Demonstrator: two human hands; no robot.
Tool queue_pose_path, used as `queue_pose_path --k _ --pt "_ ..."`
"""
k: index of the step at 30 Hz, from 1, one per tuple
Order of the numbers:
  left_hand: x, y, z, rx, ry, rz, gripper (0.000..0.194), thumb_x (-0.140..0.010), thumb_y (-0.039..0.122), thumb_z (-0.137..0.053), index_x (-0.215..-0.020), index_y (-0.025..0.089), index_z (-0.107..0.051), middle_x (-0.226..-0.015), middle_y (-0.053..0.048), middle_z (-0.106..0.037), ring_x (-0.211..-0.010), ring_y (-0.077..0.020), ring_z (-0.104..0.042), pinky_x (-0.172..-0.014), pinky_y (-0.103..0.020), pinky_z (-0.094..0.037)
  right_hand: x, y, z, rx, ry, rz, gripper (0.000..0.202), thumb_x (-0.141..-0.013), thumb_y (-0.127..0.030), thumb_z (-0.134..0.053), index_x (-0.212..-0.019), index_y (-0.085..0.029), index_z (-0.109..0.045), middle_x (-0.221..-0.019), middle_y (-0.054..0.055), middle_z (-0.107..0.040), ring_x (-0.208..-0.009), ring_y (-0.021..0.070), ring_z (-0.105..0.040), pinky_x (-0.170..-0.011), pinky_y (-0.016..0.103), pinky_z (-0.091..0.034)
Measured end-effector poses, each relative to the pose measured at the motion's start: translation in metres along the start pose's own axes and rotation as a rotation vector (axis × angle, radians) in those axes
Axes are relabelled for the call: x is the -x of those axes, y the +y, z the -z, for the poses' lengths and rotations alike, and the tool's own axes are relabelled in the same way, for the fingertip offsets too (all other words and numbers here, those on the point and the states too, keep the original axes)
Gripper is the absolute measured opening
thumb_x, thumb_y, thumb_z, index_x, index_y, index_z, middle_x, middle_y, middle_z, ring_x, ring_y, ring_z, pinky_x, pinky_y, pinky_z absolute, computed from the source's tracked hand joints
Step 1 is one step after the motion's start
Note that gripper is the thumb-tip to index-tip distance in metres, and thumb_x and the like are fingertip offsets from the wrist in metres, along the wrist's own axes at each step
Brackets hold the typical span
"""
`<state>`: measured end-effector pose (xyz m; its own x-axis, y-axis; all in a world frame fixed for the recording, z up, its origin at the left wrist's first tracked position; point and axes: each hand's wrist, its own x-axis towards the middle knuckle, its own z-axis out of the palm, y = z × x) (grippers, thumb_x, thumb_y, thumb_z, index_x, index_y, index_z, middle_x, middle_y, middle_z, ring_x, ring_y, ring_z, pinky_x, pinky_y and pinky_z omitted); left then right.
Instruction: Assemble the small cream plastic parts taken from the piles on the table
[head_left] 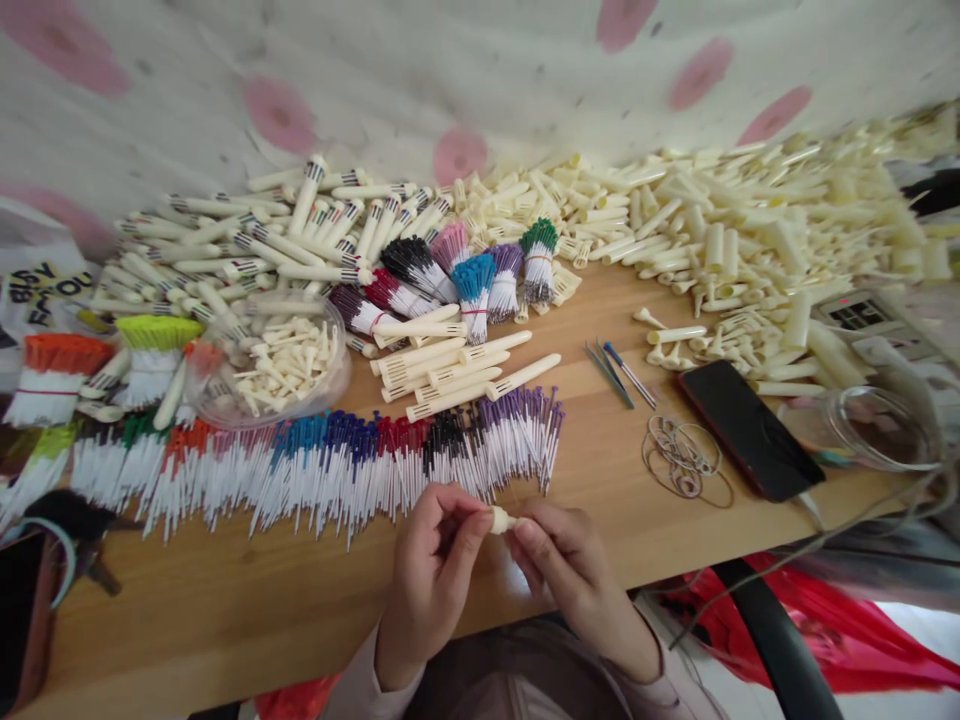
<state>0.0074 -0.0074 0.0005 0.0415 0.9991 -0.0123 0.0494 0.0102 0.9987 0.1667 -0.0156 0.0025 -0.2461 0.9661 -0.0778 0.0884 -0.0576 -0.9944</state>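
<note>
Just above the table's front edge, my left hand [439,565] and my right hand [574,570] meet fingertip to fingertip. Between them is a small cream plastic pen part [501,520], pinched from both sides; its ends are hidden by my fingers. Right behind my hands runs a long row of pen refills [322,470] with white stems and coloured tops, grouped by colour. Beyond the row lie several cream pen barrels [465,375] with slotted ends. A clear plastic bowl [341,375] of small cream pen parts [289,365] stands to their left.
Rubber-banded refill bundles [474,290] stand mid-table, with multicolour pens [300,230] heaped behind. Loose cream barrels [712,220] pile up at the back right. Tweezers [611,375], rubber bands [682,455], a black phone [750,430] and a clear jar [885,430] lie on the right.
</note>
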Motion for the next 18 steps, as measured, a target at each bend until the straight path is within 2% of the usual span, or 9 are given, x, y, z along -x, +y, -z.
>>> queue_pose_path --k 3,5,7,13,18 --pt "-0.001 -0.001 0.004 -0.017 -0.042 0.018 0.020 -0.098 0.037 -0.048 -0.085 0.022 -0.053 -0.068 0.004 -0.049 -0.056 -0.0109 -0.045 -0.051 -0.022 -0.035 -0.001 0.000 0.000 0.155 0.050 0.116 0.028 -0.102 -0.034 -0.044 -0.080 -0.021 -0.055 -0.062 -0.004 -0.048 -0.055 0.0118 -0.047 -0.053 0.024 -0.034" --pt "-0.001 0.001 0.006 -0.094 -0.100 -0.033 0.029 -0.101 0.038 -0.041 -0.078 0.022 -0.049 -0.064 0.005 -0.042 -0.054 -0.0114 -0.040 -0.051 -0.024 -0.032 -0.001 -0.002 0.001 0.235 0.047 0.167 0.022 -0.102 -0.031 -0.045 -0.087 -0.021 -0.058 -0.065 -0.003 -0.053 -0.059 0.0130 -0.049 -0.056 0.025 -0.035" --pt "-0.002 0.003 0.008 -0.192 -0.139 -0.108 0.031 -0.102 0.035 -0.038 -0.075 0.022 -0.046 -0.063 0.005 -0.041 -0.056 -0.0117 -0.040 -0.054 -0.025 -0.032 0.000 -0.004 0.001 0.284 0.035 0.203 0.020 -0.101 -0.029 -0.046 -0.089 -0.021 -0.059 -0.068 -0.002 -0.056 -0.062 0.0139 -0.052 -0.059 0.025 -0.036" --pt "-0.003 0.009 0.008 -0.453 -0.184 -0.403 0.025 -0.099 0.019 -0.037 -0.074 0.023 -0.040 -0.065 0.004 -0.044 -0.057 -0.0118 -0.047 -0.054 -0.024 -0.033 0.005 -0.011 -0.002 0.276 0.057 0.259 0.017 -0.099 -0.023 -0.048 -0.085 -0.020 -0.057 -0.068 -0.002 -0.054 -0.061 0.0122 -0.050 -0.057 0.024 -0.034" --pt "0.000 0.009 0.008 -0.562 -0.121 -0.518 0.025 -0.099 0.015 -0.034 -0.076 0.023 -0.041 -0.064 0.003 -0.048 -0.056 -0.0126 -0.051 -0.055 -0.023 -0.038 0.009 -0.013 -0.006 0.189 0.049 0.177 0.031 -0.100 -0.028 -0.047 -0.071 -0.019 -0.050 -0.059 -0.005 -0.043 -0.054 0.0100 -0.041 -0.051 0.023 -0.029"
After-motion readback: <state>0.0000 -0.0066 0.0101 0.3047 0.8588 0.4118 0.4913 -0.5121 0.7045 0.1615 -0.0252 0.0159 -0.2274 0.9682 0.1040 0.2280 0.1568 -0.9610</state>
